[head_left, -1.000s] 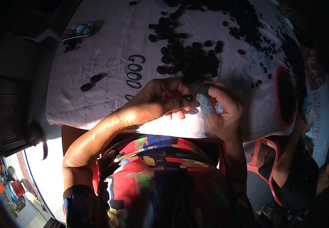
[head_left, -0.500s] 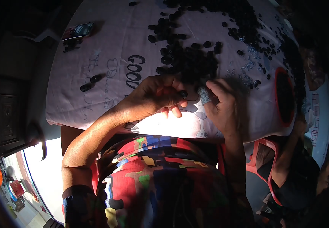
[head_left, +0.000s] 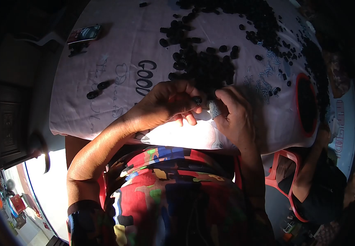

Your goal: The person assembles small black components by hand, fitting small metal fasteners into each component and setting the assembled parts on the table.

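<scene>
Above the near part of the pale tablecloth (head_left: pixel 124 33), one small black part (head_left: pixel 197 100) is being pinched between the thumb and forefinger of the left hand (head_left: pixel 169 102), whose other fingers are being held loosely bent. The right hand (head_left: pixel 235 117) is being held just to the right, partly curled; whether anything is being gripped by it cannot be told. On one of its digits, apparently the thumb, a grey cover (head_left: pixel 214 110) is being worn.

Caution: slipping is probably being risked, since only fingertips are being used on a small, dark piece. If dropped, it could easily be lost to sight, because a heap of similar black parts (head_left: pixel 210 67) is lying just beyond the hands. Feel is perhaps being dulled by the grey cover.

Count: two hands are being used, and one part is being held for certain. Two loose black parts (head_left: pixel 103 85) are lying to the left; one phone (head_left: pixel 84 34) is lying at the far left. To the right, one red-rimmed container (head_left: pixel 297 100) is standing. Between it and the heap, small pale pieces (head_left: pixel 267 67) are lying scattered, too fine to be counted. Counting of the heap is being prevented by overlap and shadow.
</scene>
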The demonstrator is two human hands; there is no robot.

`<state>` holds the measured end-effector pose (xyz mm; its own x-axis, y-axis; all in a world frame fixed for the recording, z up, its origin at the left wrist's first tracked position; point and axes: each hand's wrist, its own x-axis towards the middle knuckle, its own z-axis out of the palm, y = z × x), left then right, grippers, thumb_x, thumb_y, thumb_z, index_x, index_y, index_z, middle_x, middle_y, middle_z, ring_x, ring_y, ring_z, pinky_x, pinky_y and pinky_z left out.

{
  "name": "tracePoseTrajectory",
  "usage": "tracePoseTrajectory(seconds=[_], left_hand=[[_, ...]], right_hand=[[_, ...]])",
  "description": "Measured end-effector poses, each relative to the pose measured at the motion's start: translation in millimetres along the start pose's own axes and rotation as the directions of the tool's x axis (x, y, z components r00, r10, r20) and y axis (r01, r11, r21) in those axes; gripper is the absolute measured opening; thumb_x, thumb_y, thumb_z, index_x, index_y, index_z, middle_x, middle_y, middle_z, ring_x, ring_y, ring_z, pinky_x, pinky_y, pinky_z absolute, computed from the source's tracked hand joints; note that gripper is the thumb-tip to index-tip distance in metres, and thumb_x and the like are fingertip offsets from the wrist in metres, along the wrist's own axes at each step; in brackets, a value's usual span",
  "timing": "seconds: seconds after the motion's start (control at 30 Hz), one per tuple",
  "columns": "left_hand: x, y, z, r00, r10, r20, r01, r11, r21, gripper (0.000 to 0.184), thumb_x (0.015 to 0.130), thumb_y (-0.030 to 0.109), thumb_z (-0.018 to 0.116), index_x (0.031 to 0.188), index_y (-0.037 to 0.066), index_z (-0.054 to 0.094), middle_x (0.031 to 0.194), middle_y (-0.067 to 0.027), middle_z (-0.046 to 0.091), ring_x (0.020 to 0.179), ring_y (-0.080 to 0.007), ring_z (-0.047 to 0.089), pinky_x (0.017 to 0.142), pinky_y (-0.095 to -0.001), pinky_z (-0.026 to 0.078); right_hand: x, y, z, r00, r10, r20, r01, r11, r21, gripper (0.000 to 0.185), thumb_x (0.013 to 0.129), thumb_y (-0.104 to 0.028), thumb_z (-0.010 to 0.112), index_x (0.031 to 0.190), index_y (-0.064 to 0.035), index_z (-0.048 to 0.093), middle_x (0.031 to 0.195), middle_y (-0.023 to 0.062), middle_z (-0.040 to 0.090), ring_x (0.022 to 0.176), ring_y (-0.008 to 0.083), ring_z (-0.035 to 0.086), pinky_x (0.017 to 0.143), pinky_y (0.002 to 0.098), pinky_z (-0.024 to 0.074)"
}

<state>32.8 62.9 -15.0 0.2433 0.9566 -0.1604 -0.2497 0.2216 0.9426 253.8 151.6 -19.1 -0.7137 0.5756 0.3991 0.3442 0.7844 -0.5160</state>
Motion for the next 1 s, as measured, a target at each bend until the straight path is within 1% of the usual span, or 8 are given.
tracePoseTrajectory(seconds=[0.17, 0.33, 0.43, 0.63, 0.73, 0.83, 0.93, 1.0], left_hand=[[1, -2, 0, 1.0, -0.003, -0.008, 0.003, 1.0, 0.01, 0.021, 0.1, 0.012, 0.063, 0.117, 0.002, 0.055, 0.102, -0.0123, 0.072, 0.082, -0.0175, 0.072, 0.062, -0.0258, 0.053], [1, 0, 2, 0.999, -0.027, -0.02, 0.027, 1.0, 0.01, 0.021, 0.1, 0.011, 0.063, 0.118, 0.003, 0.056, 0.101, -0.0101, 0.071, 0.08, -0.0157, 0.071, 0.062, -0.0252, 0.052], [1, 2, 4, 0.999, -0.038, -0.023, 0.038, 0.999, 0.012, 0.02, 0.1, 0.011, 0.063, 0.117, 0.003, 0.058, 0.101, -0.009, 0.071, 0.08, -0.0149, 0.07, 0.063, -0.0246, 0.052], [2, -4, 6, 1.0, -0.02, -0.017, 0.021, 0.999, 0.037, 0.019, 0.099, 0.011, 0.065, 0.116, 0.002, 0.061, 0.1, -0.0083, 0.072, 0.08, -0.0142, 0.07, 0.063, -0.024, 0.051], [0, 1, 10, 0.998, -0.011, -0.063, 0.015, 0.998, 0.056, 0.017, 0.099, 0.009, 0.063, 0.113, 0.0, 0.061, 0.096, -0.0081, 0.073, 0.076, -0.011, 0.069, 0.06, -0.0238, 0.051], [0, 0, 9, 0.998, -0.007, -0.062, 0.01, 0.998, 0.054, 0.021, 0.099, 0.011, 0.065, 0.116, 0.0, 0.061, 0.098, -0.0096, 0.073, 0.076, -0.0128, 0.07, 0.06, -0.0231, 0.05], [1, 0, 11, 0.996, -0.028, -0.082, 0.032, 0.998, 0.045, 0.022, 0.099, 0.011, 0.065, 0.117, 0.0, 0.061, 0.097, -0.0102, 0.073, 0.072, -0.0122, 0.069, 0.057, -0.0218, 0.049], [1, -2, 11, 0.996, -0.02, -0.093, 0.025, 0.998, 0.057, 0.022, 0.099, 0.011, 0.065, 0.117, 0.0, 0.06, 0.097, -0.0103, 0.073, 0.071, -0.0119, 0.069, 0.056, -0.0211, 0.049]], right_hand=[[-8, 1, 4, 0.988, 0.157, 0.004, -0.155, 0.969, 0.194, 0.034, 0.073, 0.009, 0.065, 0.106, 0.0003, 0.063, 0.087, 0.0112, 0.062, 0.076, 0.0244, 0.064, 0.067, 0.0343, 0.0498], [-11, -2, 5, 0.958, 0.276, 0.077, -0.265, 0.753, 0.602, 0.023, 0.084, 0.006, 0.064, 0.107, 0.0022, 0.063, 0.085, 0.0031, 0.064, 0.078, 0.0076, 0.062, 0.069, 0.0251, 0.0502], [-8, -7, 6, 0.964, 0.256, 0.077, -0.235, 0.674, 0.701, 0.025, 0.083, 0.009, 0.062, 0.108, 0.0047, 0.063, 0.087, 0.004, 0.066, 0.082, 0.0082, 0.064, 0.074, 0.0247, 0.0529], [-10, -4, 13, 0.962, 0.265, 0.065, -0.233, 0.675, 0.7, 0.029, 0.081, 0.011, 0.061, 0.109, 0.0058, 0.063, 0.087, 0.0054, 0.066, 0.082, 0.0088, 0.064, 0.074, 0.024, 0.053], [-11, -2, 10, 0.969, 0.242, 0.055, -0.221, 0.738, 0.637, 0.028, 0.081, 0.01, 0.063, 0.109, 0.0063, 0.063, 0.085, 0.0048, 0.066, 0.078, 0.0074, 0.061, 0.068, 0.0228, 0.0508], [-16, 6, 10, 0.968, 0.246, 0.052, -0.23, 0.785, 0.575, 0.027, 0.08, 0.009, 0.064, 0.107, 0.0066, 0.064, 0.082, 0.0039, 0.064, 0.073, 0.0055, 0.057, 0.062, 0.0211, 0.0466], [-16, 2, 5, 0.959, 0.258, 0.116, -0.276, 0.758, 0.591, 0.021, 0.09, 0.006, 0.059, 0.111, 0.0079, 0.063, 0.096, 0.0109, 0.073, 0.092, 0.0146, 0.071, 0.082, 0.0261, 0.0544], [-13, -1, 2, 0.961, 0.247, 0.125, -0.275, 0.798, 0.536, 0.021, 0.09, 0.006, 0.06, 0.11, 0.0081, 0.063, 0.096, 0.0104, 0.073, 0.091, 0.0136, 0.07, 0.081, 0.0258, 0.0542]])
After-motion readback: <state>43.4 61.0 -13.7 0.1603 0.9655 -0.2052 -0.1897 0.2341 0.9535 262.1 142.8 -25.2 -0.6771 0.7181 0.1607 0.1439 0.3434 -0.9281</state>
